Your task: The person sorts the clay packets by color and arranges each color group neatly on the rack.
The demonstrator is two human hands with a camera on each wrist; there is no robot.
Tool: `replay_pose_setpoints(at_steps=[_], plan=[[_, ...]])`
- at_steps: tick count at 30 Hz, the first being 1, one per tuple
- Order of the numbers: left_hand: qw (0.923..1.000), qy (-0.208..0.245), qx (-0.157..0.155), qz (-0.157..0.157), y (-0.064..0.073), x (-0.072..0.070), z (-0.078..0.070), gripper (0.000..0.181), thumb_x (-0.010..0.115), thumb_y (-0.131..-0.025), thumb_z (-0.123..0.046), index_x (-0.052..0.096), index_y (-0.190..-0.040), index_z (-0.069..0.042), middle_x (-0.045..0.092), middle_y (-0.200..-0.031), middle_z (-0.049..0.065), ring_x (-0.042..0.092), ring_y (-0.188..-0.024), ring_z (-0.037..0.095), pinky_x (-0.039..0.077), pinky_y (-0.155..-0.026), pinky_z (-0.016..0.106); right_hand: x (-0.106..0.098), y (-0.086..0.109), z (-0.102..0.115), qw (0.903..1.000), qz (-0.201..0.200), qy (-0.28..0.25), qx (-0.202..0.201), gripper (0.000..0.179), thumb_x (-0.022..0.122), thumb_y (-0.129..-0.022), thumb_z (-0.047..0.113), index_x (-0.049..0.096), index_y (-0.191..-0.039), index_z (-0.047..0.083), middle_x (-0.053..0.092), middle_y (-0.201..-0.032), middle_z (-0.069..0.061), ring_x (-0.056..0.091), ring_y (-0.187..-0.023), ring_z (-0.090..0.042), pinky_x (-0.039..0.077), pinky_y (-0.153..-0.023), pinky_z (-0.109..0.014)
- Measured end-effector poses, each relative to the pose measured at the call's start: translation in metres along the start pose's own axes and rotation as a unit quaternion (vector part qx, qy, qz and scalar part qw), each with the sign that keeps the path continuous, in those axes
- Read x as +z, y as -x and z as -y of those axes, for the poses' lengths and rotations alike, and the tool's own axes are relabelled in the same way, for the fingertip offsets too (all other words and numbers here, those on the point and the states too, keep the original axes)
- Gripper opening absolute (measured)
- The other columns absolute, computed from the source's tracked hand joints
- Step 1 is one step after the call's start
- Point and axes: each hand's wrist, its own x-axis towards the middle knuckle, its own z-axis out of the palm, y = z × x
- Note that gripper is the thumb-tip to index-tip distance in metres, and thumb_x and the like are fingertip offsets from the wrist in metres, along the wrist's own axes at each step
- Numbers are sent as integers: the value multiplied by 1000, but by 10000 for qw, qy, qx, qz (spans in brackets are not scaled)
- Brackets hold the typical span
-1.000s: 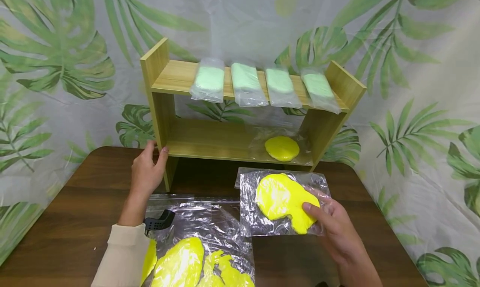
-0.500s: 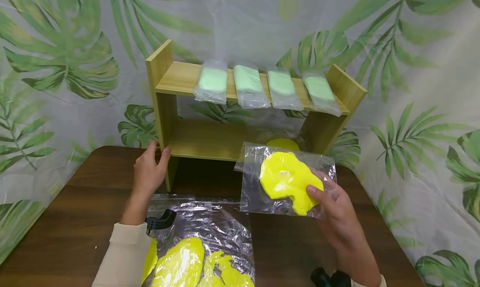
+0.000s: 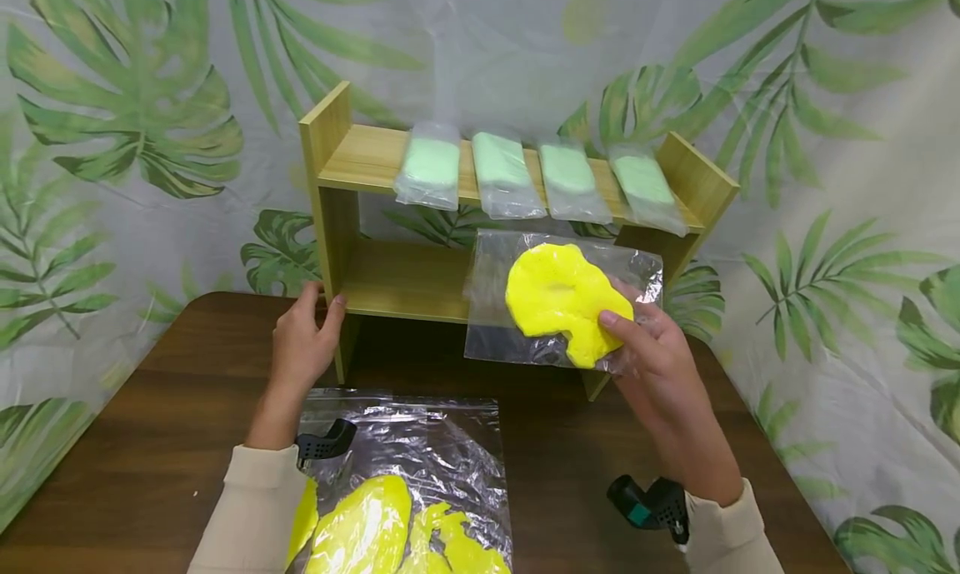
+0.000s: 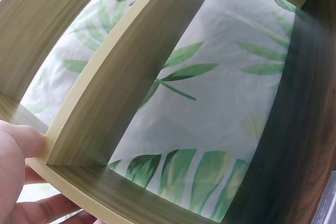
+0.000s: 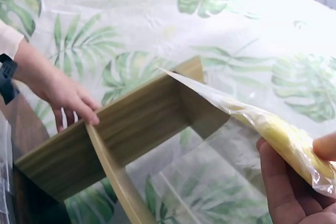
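A small wooden two-tier shelf stands on the dark brown table. My left hand grips its left side panel at the height of the lower board, thumb on the front edge and fingers round the outside. My right hand pinches the right side of a clear plastic bag between thumb and fingers. Inside lies a flat, irregular yellow dough-like lump. The raised bag hides the right part of the lower board. From the right wrist view, the bag appears nearly edge-on.
Several pale green packs in clear wrapping lie along the top board, hanging over its front edge. A large clear zip bag holding flat yellow pieces lies on the table in front. Leaf-patterned cloth hangs behind.
My right hand has lifted the bag upward to in front of the shelf's lower tier, covering the yellow disc seen there earlier. My left hand keeps its grip on the side panel.
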Motion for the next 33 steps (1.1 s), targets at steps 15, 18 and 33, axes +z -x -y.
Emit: replay_pose_setpoints(at_steps=[15, 18, 33], plan=[[10000, -23, 2, -35, -1, 2, -1, 39, 46, -101, -36, 53, -121, -3, 66, -100, 21, 62, -87, 40, 43, -73, 55, -14, -55, -20, 9983, -179, -467, 286, 42, 50, -100, 8, 41, -141, 7, 47, -129, -8, 56, -100, -15, 52, -79, -25], [10000, -8, 21, -79, -1, 2, -1, 38, 46, -101, -35, 53, -119, -3, 67, -96, 20, 63, -84, 38, 43, -72, 54, -14, -66, -24, 9976, -180, -517, 417, 43, 51, -100, 8, 40, -141, 8, 48, -127, -8, 56, -99, -15, 53, -75, -25], [9999, 58, -55, -70, 0, 1, -2, 38, 47, -101, -34, 54, -120, -2, 68, -101, 21, 65, -90, 38, 45, -76, 55, -5, -121, -40, 9948, -76, -1014, 101, 41, 49, -98, 1, 39, -137, 6, 46, -123, -5, 57, -76, -14, 51, -59, -25]])
